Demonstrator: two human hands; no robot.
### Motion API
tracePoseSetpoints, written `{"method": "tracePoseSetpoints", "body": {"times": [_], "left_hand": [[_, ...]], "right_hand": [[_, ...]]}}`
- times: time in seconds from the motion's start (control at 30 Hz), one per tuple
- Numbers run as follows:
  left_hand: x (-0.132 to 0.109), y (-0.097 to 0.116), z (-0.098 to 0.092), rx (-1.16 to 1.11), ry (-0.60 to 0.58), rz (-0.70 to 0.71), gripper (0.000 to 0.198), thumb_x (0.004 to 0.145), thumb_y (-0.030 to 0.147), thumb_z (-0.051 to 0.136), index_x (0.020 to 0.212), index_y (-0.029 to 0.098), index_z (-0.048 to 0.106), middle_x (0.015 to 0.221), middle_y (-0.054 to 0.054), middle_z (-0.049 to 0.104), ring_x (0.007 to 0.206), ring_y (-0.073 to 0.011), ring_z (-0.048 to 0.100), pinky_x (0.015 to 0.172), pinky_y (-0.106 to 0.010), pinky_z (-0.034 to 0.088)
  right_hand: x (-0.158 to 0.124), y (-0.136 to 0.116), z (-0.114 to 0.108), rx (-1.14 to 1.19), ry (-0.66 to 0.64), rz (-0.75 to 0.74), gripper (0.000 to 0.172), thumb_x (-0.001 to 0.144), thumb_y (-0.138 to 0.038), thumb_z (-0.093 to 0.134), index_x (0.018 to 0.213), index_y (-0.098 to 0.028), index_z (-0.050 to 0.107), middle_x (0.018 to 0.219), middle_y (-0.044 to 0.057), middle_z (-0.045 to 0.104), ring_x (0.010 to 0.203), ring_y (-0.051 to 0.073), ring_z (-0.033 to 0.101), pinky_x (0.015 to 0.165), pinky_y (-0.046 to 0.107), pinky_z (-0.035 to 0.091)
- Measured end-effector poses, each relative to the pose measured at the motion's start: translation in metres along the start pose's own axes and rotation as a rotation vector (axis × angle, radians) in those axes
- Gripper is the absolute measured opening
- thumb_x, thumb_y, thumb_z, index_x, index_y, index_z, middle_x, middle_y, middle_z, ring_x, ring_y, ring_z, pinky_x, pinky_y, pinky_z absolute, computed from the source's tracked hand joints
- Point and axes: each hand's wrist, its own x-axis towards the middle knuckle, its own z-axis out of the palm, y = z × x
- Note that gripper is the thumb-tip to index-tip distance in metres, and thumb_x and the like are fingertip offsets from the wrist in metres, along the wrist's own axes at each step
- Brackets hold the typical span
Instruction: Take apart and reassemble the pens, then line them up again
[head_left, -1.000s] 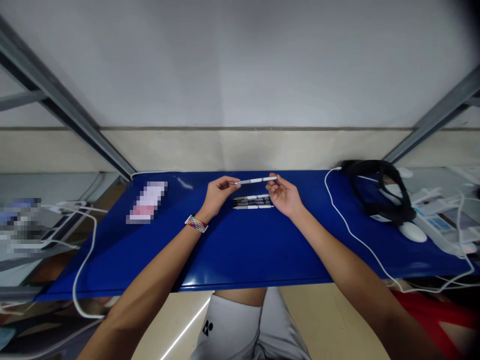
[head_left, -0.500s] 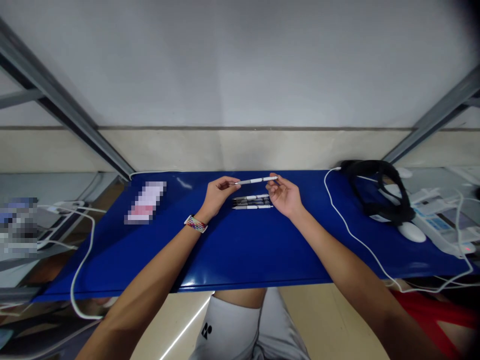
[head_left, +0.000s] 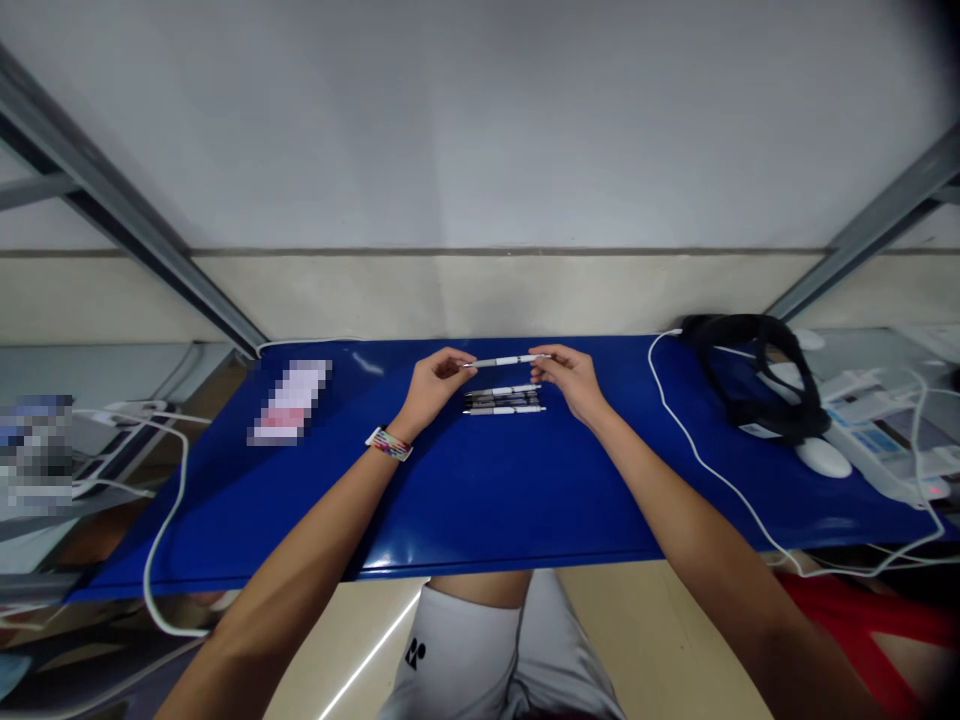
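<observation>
A white pen with a grey grip section (head_left: 504,361) lies level between my two hands, above the blue tabletop. My left hand (head_left: 437,383) pinches its grey tip end. At the other end, the fingers of my right hand (head_left: 570,378) close around the white barrel. Just nearer to me, several similar pens (head_left: 504,400) rest side by side in a small stack on the table, pointing left and right. My right fingertips are close to the right ends of those pens.
The blue tabletop (head_left: 510,500) runs up to the wall. A blurred-out phone-like rectangle (head_left: 291,402) lies at left. On the right are a black strapped headset (head_left: 757,380), a white mouse-shaped object (head_left: 823,458) and a white cable (head_left: 694,450). A person in red (head_left: 862,620) is at lower right.
My right hand has turned over, and its fingers now grip the pen's right end from above. My left hand keeps its pinch. The stacked pens are more fully visible.
</observation>
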Motion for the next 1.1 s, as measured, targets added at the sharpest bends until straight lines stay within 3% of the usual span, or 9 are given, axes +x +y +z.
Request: {"method": "tracePoseSetpoints", "body": {"times": [0.17,0.33,0.53,0.83,1.1], "left_hand": [[-0.003,0.005,-0.003,0.35,-0.076,0.055,0.024,0.095,0.043,0.074,0.107,0.024,0.082,0.091,-0.005,0.079,0.082,-0.0217,0.065,0.081,-0.038,0.05],[-0.002,0.007,-0.005,0.575,-0.163,0.189,0.022,0.1,0.039,0.066,0.092,0.026,0.082,0.098,-0.005,0.082,0.094,-0.026,0.067,0.098,-0.046,0.044],[0.001,-0.003,-0.007,0.575,-0.234,0.2,0.023,0.102,0.038,0.063,0.096,0.027,0.082,0.101,-0.004,0.083,0.095,-0.0261,0.069,0.099,-0.047,0.041],[-0.001,-0.007,-0.005,0.621,-0.206,0.179,0.019,0.096,0.034,0.068,0.087,0.027,0.083,0.096,-0.005,0.081,0.094,-0.0272,0.065,0.098,-0.047,0.042],[0.0,-0.009,-0.005,0.636,-0.241,0.198,0.016,0.096,0.028,0.065,0.091,0.025,0.08,0.099,-0.004,0.081,0.094,-0.0258,0.067,0.099,-0.046,0.041]], "right_hand": [[0.004,0.009,-0.013,-0.568,-0.079,-0.189,0.015,0.09,-0.031,0.076,0.1,-0.028,0.086,0.095,0.004,0.083,0.083,0.022,0.073,0.083,0.039,0.058],[0.002,0.009,-0.019,-0.828,-0.191,-0.257,0.02,0.096,-0.025,0.069,0.106,-0.031,0.085,0.101,0.003,0.083,0.096,0.027,0.074,0.091,0.043,0.056],[0.003,0.013,-0.02,-0.902,-0.23,-0.338,0.021,0.098,-0.021,0.067,0.107,-0.03,0.083,0.109,0.004,0.082,0.104,0.028,0.071,0.099,0.047,0.052],[0.004,0.016,-0.02,-0.943,-0.231,-0.344,0.018,0.098,-0.02,0.068,0.096,-0.029,0.083,0.103,0.005,0.08,0.1,0.027,0.07,0.098,0.047,0.051],[0.002,0.013,-0.018,-0.973,-0.244,-0.366,0.019,0.097,-0.017,0.068,0.096,-0.028,0.083,0.102,0.006,0.079,0.1,0.028,0.069,0.096,0.045,0.052]]}}
